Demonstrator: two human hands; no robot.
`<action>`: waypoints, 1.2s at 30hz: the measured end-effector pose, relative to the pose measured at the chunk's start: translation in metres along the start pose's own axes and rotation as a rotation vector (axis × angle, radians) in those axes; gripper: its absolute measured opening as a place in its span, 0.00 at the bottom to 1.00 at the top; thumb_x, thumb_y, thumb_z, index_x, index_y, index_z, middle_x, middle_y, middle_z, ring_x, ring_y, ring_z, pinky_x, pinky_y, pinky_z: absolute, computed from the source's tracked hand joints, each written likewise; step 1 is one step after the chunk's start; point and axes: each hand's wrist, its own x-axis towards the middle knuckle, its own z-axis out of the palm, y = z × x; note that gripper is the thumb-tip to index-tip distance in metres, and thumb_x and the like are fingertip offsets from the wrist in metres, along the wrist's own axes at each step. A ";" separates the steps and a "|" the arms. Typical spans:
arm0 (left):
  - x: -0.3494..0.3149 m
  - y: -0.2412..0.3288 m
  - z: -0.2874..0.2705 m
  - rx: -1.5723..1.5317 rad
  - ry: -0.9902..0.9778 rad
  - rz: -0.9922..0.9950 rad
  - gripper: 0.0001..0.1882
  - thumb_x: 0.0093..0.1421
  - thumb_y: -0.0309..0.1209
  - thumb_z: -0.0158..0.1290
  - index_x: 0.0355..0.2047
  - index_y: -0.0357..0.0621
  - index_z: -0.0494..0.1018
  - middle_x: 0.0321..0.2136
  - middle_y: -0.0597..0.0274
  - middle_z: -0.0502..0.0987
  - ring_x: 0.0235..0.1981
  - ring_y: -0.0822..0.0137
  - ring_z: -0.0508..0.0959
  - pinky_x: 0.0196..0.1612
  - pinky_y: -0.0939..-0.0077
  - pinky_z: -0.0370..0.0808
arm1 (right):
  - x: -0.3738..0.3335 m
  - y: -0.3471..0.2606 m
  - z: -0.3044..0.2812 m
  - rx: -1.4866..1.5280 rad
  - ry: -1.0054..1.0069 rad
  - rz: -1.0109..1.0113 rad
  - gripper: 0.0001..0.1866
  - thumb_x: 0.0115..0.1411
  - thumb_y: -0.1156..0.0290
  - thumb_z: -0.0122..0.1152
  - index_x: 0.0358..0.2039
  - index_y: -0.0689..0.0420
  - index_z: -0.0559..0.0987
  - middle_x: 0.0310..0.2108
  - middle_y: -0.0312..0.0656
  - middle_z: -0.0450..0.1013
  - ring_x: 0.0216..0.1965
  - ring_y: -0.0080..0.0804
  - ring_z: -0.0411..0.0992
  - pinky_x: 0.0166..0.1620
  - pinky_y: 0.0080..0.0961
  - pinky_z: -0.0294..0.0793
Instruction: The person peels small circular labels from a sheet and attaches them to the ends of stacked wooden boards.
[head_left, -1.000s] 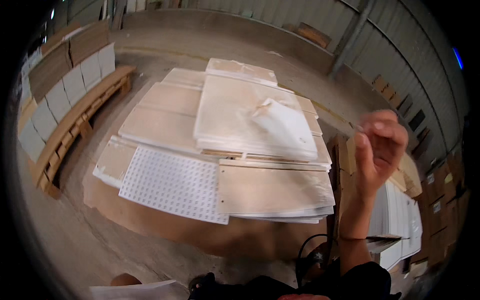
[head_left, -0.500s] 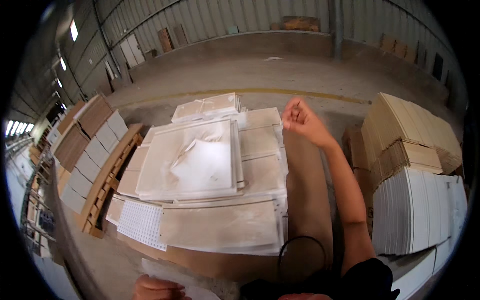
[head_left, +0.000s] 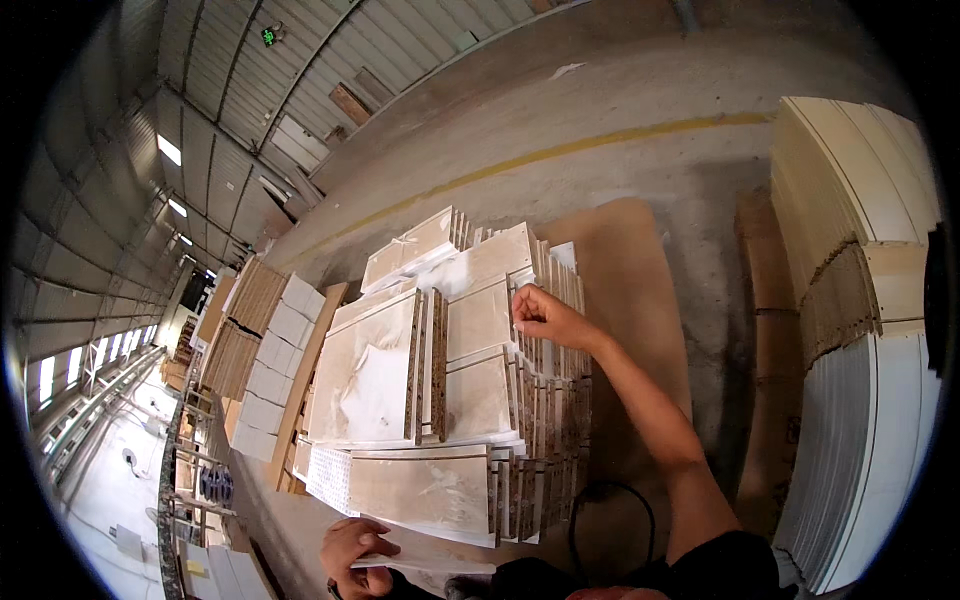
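Observation:
My right hand (head_left: 548, 316) is at the right edge of the stacked panels (head_left: 480, 315), its fingers pinched together beside the top panel's edge. Whether anything small is between them I cannot make out. Low in front of the stacks, my left hand (head_left: 355, 552) is closed on a thin white sheet (head_left: 440, 566), seen nearly edge-on. The panels are dusty, pale beige boards piled in several columns. A torn white patch (head_left: 375, 385) lies on one top panel. Partly under the nearest panel is a white sheet with rows of small printed marks (head_left: 330, 476).
Brown board (head_left: 635, 330) shows beneath the stacks on the right, with a black cable loop (head_left: 650, 530) near me. Tall stacks of white and cream panels (head_left: 850, 420) stand at right. More stacked panels (head_left: 262, 390) sit on a wooden pallet at left. A yellow line (head_left: 560, 150) crosses the floor.
My right hand has come down and nearer, to the panel edges. My left hand still holds the white sheet, now tilted edge-on. The whole view has turned toward the left.

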 end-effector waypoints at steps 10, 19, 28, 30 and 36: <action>-0.054 -0.028 0.016 -0.079 -0.146 0.020 0.17 0.56 0.39 0.40 0.40 0.38 0.59 0.12 0.60 0.71 0.13 0.64 0.71 0.23 0.72 0.71 | 0.011 -0.009 0.009 -0.035 0.109 0.094 0.09 0.50 0.79 0.49 0.33 0.59 0.63 0.25 0.33 0.61 0.28 0.18 0.61 0.32 0.17 0.65; -0.076 -0.033 0.007 -0.117 -0.037 -0.103 0.13 0.47 0.27 0.43 0.33 0.36 0.65 0.12 0.60 0.72 0.15 0.62 0.73 0.24 0.73 0.72 | 0.012 -0.004 0.015 -0.044 0.184 0.082 0.08 0.51 0.80 0.51 0.32 0.59 0.64 0.24 0.33 0.61 0.26 0.18 0.63 0.27 0.16 0.68; -0.066 -0.028 0.014 -0.190 -0.025 -0.082 0.13 0.42 0.28 0.43 0.31 0.37 0.67 0.15 0.60 0.74 0.18 0.63 0.74 0.28 0.73 0.72 | 0.008 -0.015 0.018 -0.253 0.359 0.206 0.10 0.48 0.74 0.57 0.30 0.59 0.67 0.23 0.35 0.67 0.23 0.19 0.64 0.23 0.16 0.65; -0.062 -0.027 0.016 -0.195 -0.044 -0.086 0.13 0.43 0.28 0.43 0.30 0.37 0.67 0.15 0.61 0.74 0.18 0.63 0.75 0.28 0.74 0.72 | 0.008 -0.012 0.017 -0.294 0.384 0.220 0.10 0.48 0.73 0.58 0.29 0.59 0.68 0.23 0.35 0.68 0.23 0.20 0.65 0.24 0.17 0.66; -0.057 -0.030 0.022 -0.250 -0.030 -0.093 0.12 0.45 0.26 0.42 0.31 0.37 0.67 0.15 0.62 0.74 0.19 0.63 0.75 0.28 0.73 0.72 | 0.002 -0.008 0.033 -0.443 0.480 0.186 0.09 0.49 0.69 0.57 0.28 0.60 0.74 0.26 0.39 0.71 0.27 0.25 0.68 0.33 0.22 0.67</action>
